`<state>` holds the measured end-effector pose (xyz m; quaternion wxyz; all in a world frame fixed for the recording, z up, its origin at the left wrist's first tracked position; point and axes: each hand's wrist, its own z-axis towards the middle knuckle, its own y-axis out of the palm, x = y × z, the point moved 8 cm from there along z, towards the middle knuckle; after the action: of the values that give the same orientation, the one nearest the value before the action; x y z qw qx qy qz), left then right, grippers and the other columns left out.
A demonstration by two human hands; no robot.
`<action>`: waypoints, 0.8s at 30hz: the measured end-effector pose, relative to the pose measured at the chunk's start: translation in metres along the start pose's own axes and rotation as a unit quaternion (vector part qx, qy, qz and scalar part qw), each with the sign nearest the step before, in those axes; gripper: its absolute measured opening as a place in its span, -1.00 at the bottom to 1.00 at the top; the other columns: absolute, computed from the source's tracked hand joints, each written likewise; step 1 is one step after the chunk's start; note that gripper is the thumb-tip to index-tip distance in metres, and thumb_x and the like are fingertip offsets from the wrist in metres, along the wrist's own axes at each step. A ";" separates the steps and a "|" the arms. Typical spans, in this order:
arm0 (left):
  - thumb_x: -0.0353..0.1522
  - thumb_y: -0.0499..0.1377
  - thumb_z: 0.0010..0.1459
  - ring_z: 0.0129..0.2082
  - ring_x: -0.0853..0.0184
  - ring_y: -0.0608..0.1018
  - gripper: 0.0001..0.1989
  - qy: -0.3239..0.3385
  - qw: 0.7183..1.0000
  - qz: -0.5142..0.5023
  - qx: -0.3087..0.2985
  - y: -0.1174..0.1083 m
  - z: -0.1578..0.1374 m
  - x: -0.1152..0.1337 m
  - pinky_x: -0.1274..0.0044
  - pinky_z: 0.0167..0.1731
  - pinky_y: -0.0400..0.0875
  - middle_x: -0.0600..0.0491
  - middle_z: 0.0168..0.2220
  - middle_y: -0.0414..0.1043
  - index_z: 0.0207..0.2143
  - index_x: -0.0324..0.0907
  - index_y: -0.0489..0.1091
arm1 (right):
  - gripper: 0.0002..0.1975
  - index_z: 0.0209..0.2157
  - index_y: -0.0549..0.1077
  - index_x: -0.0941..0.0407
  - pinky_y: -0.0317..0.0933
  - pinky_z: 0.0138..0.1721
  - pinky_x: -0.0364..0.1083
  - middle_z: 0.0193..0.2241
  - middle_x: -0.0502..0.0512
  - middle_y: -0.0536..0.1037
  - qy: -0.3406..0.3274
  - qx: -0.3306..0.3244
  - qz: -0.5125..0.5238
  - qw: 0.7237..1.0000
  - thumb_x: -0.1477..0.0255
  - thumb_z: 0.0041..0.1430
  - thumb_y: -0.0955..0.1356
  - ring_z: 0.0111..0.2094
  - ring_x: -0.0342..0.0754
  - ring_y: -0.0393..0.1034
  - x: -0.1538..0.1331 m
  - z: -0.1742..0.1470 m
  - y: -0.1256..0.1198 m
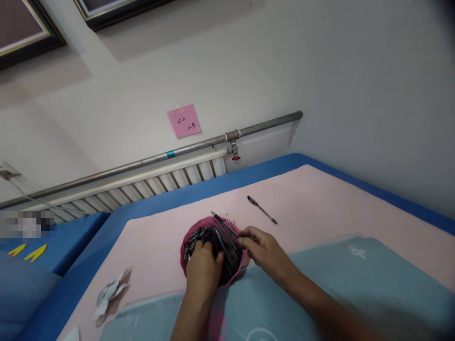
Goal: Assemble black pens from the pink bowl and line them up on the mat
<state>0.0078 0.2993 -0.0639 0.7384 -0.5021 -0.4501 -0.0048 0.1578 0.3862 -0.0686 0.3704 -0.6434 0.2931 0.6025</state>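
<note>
My right hand pinches an uncapped pen near its back end, its dark tip pointing up and left over the rim of a round pink basket. Many black and clear pens and pen caps fill this basket. My left hand reaches into it from the near side with fingers curled down among the pens and caps. Its fingertips are partly hidden, so what they grip cannot be made out. Beyond the basket to the right lies a capped black pen on the pink sheet.
A crumpled white wrapper lies left of the basket. A blue-grey cloth covers the near side. Behind the blue table edge are a radiator, a pipe and a wall with a pink note. Yellow pieces lie far left.
</note>
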 end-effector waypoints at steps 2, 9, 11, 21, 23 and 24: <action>-0.38 0.26 -0.20 -0.32 0.11 0.45 -0.84 -0.013 0.999 -0.028 -0.012 0.002 0.002 -0.002 0.38 -0.22 0.19 -0.06 -0.40 0.35 -0.65 -0.14 0.29 | -0.87 -0.46 0.37 0.11 -0.01 -0.62 -0.20 -0.66 -0.11 0.27 0.001 0.001 0.002 1.000 0.37 0.06 0.25 -0.62 -0.20 0.13 0.001 0.000 0.000; -0.49 0.27 -0.29 -0.34 0.15 0.44 -0.76 -0.039 0.992 -0.117 -0.022 0.002 0.006 -0.009 0.42 -0.24 0.20 0.03 -0.54 0.31 -0.77 -0.12 0.24 | -0.86 -0.44 0.38 0.12 0.04 -0.58 -0.19 -0.64 -0.10 0.31 -0.010 0.004 -0.001 1.000 0.35 0.05 0.26 -0.59 -0.18 0.17 0.001 0.002 -0.001; -0.47 0.27 -0.27 -0.42 0.20 0.43 -0.78 -0.055 0.987 -0.150 -0.029 -0.001 0.008 -0.015 0.45 -0.33 0.22 0.05 -0.60 0.30 -0.77 -0.13 0.28 | -0.86 -0.45 0.38 0.12 0.05 -0.57 -0.19 -0.63 -0.09 0.30 -0.014 0.006 -0.007 1.000 0.35 0.05 0.26 -0.57 -0.17 0.18 0.000 0.002 -0.001; -0.41 0.33 -0.15 -0.63 0.49 0.43 -0.82 -0.215 0.737 -0.640 -0.028 -0.002 0.014 -0.037 0.68 -0.65 0.23 0.13 -0.59 0.42 -0.48 -0.24 0.38 | -0.89 -0.45 0.40 0.11 0.10 -0.48 -0.17 -0.57 -0.05 0.35 -0.028 -0.056 -0.009 0.998 0.37 0.00 0.28 -0.51 -0.14 0.22 -0.007 -0.003 0.009; -0.45 0.29 -0.07 -0.62 0.51 0.44 -0.88 -0.221 0.716 -0.662 -0.016 -0.001 0.014 -0.036 0.70 -0.65 0.24 0.11 -0.58 0.43 -0.48 -0.25 0.38 | -0.88 -0.45 0.41 0.11 0.10 -0.47 -0.15 -0.57 -0.04 0.37 -0.027 -0.082 -0.030 0.996 0.38 0.00 0.28 -0.50 -0.13 0.23 -0.004 -0.004 0.016; -0.47 0.27 -0.05 -0.62 0.51 0.44 -0.91 -0.224 0.707 -0.671 -0.014 0.000 0.014 -0.034 0.71 -0.65 0.25 0.11 -0.59 0.43 -0.48 -0.25 0.38 | -0.88 -0.45 0.42 0.11 0.10 -0.46 -0.15 -0.57 -0.03 0.37 -0.029 -0.090 -0.043 0.995 0.38 0.01 0.28 -0.50 -0.12 0.23 -0.003 -0.005 0.018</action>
<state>-0.0217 0.2946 -0.0859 0.4112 -0.0640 -0.8203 -0.3924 0.1450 0.3720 -0.0675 0.3448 -0.6683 0.1987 0.6285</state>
